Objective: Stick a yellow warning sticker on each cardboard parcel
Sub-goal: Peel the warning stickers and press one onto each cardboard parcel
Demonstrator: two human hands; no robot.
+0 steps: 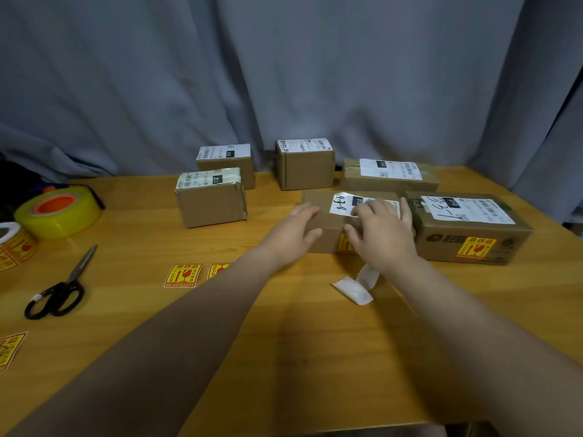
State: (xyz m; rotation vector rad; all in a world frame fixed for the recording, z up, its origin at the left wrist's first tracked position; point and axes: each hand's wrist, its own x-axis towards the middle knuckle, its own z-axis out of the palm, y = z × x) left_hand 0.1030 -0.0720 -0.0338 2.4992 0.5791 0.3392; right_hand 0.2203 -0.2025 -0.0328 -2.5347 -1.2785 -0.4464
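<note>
Both hands rest on a flat cardboard parcel (325,216) with a white label marked 43-8. My left hand (295,230) grips its left end. My right hand (380,230) lies over its top and front face, fingers spread, partly covering a yellow warning sticker (344,242) on that face. To the right a larger parcel (470,228) carries a yellow sticker (476,246) on its front. Other parcels stand behind: a small one (209,200), a second (227,160), a third (304,164) and a long flat one (389,175). Two loose yellow stickers (183,275) lie on the table.
White backing paper (355,287) lies just under my right wrist. Black scissors (61,288), a yellow tape roll (58,214) and a sticker roll (14,244) sit at the left. Another loose sticker (9,350) is at the left edge. A grey curtain hangs behind the wooden table (284,342).
</note>
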